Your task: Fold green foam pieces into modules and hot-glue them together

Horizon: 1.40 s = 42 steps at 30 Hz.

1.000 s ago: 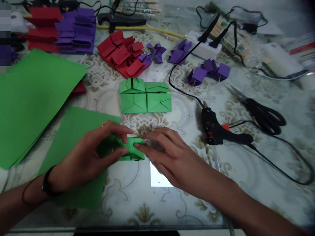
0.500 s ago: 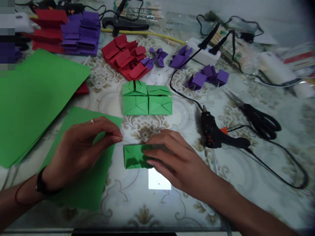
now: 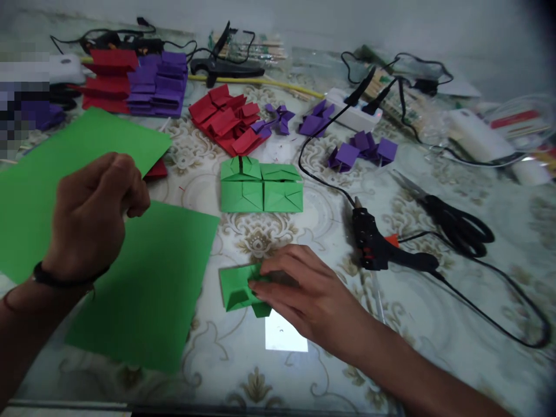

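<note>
Near the table's middle front, my right hand (image 3: 304, 289) grips the right end of a small folded green paper piece (image 3: 237, 284) between thumb and fingers. A flap sticks out at the piece's lower edge, and the hand covers its right end. My left hand (image 3: 98, 202) is raised over the green paper sheets, with its fingers curled closed; whatever they may hold is hidden. Beneath it lie a single green sheet (image 3: 152, 289) and a larger stack of green paper (image 3: 93, 136). Behind the small piece lies a block of joined green folded pieces (image 3: 262, 197).
A black hot glue gun (image 3: 369, 237) and black-handled scissors (image 3: 456, 226) lie on the right. A white power strip (image 3: 354, 113) has cords plugged in. Red folded paper (image 3: 226, 119) and purple folded pieces (image 3: 347, 155) lie farther back. The glue gun's cord loops across the right side.
My left hand has moved left and up, away from the small green piece, its fingers now curled. My right hand still grips that piece, which is slightly tilted, with a flap now showing below. The view has shifted slightly.
</note>
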### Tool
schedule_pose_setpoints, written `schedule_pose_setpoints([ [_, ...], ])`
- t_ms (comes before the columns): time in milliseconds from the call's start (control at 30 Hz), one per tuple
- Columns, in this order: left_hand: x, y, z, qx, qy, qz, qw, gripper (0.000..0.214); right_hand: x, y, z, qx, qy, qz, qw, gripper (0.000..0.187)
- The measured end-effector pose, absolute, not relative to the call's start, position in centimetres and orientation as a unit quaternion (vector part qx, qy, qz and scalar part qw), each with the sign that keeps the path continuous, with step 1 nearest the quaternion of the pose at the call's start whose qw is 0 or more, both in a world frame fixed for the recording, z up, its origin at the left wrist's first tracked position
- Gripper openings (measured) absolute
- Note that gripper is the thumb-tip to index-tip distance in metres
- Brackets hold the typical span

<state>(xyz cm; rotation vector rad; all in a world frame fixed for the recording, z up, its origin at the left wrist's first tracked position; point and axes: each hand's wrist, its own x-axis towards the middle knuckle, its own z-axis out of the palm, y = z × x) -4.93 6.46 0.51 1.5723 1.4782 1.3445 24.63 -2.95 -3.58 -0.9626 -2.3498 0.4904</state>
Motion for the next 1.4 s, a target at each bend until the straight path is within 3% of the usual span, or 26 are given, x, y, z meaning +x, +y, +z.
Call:
schedule_pose_setpoints([
  [133, -5.2, 7.3, 0.9, 0.571, 0.607, 0.493, 0.251, 0.050, 24.5, -3.1, -3.3, -0.371, -0.865, 0.202, 0.271, 0.011],
  [300, -5.3, 6.7, 1.2, 0.641, 0.627, 0.401, 0.190, 0.035, 24.3, -3.2, -3.4, -0.410, -0.860, 0.203, 0.225, 0.044],
  [400, -5.4, 6.5, 1.1, 0.629, 0.629, 0.408, 0.206, 0.019, 24.3, -3.2, -3.4, -0.408, -0.859, 0.224, 0.214, 0.040],
  [633, -5.7, 6.6, 1.0, 0.619, 0.619, 0.437, 0.208, 0.012, 24.4, -2.9, -2.8, -0.410, -0.820, 0.326, 0.230, 0.025],
  [700, -5.9, 6.5, 0.9, 0.635, 0.585, 0.449, 0.231, 0.020, 24.5, -2.8, -2.4, -0.430, -0.787, 0.382, 0.223, 0.024],
  [800, -5.9, 5.8, 1.2, 0.704, 0.496, 0.429, 0.273, 0.048, 24.9, -2.7, -1.3, -0.471, -0.717, 0.459, 0.233, 0.028],
  [867, -5.2, 4.6, 2.2, 0.744, 0.463, 0.375, 0.303, 0.045, 25.1, -2.7, -0.1, -0.477, -0.693, 0.474, 0.258, 0.032],
  [1067, -0.5, 0.1, 4.6, 0.724, 0.411, 0.200, 0.517, 0.034, 24.7, -3.0, 3.0, -0.470, -0.724, 0.420, 0.280, 0.046],
  [1167, 0.7, -0.4, 3.6, 0.682, 0.446, 0.183, 0.551, 0.034, 23.9, -2.9, 2.6, -0.464, -0.726, 0.411, 0.298, 0.045],
  [1267, 0.7, -0.1, 2.2, 0.654, 0.463, 0.197, 0.565, 0.048, 23.5, -2.7, 1.2, -0.441, -0.747, 0.351, 0.353, 0.038],
  [1400, 0.5, -0.1, 1.3, 0.631, 0.475, 0.208, 0.578, 0.047, 23.5, -2.9, 0.1, -0.398, -0.811, 0.173, 0.392, 0.014],
])
